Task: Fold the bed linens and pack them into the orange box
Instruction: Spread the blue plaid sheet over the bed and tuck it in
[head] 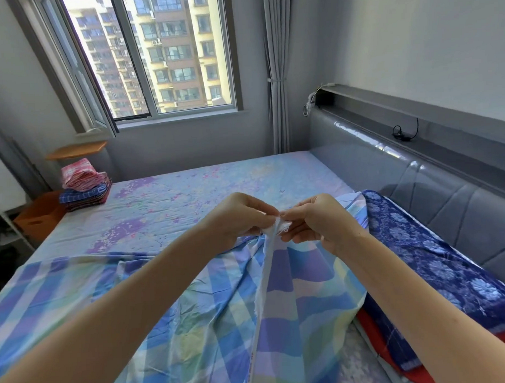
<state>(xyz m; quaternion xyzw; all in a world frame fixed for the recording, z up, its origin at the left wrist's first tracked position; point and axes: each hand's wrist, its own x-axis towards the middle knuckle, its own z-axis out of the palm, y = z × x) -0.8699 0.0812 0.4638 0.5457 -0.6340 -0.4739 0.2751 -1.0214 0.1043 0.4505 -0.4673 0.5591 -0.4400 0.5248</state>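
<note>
My left hand point(241, 218) & right hand point(316, 220) both pinch the checked sheet point(279, 291) corners together — rest draped over the bed. Orange box point(40, 219) far left, folded linens point(84, 184) beside it.

Toward 12 o'clock from the left hand point(241, 218) and right hand point(316, 220), the bed point(216, 187) lies flat and open as far as the wall. At 10 o'clock a stack of folded linens point(84, 184) fills the bed's far corner. The orange box point(39, 218) stands just beside that corner; whether its top is open is hard to tell. From 1 to 3 o'clock the padded headboard point(418, 184) walls off the side. A dark blue floral cloth point(439, 264) lies along the headboard from 2 to 4 o'clock. The rumpled plaid sheet point(192, 309) covers 5 to 8 o'clock.
</note>
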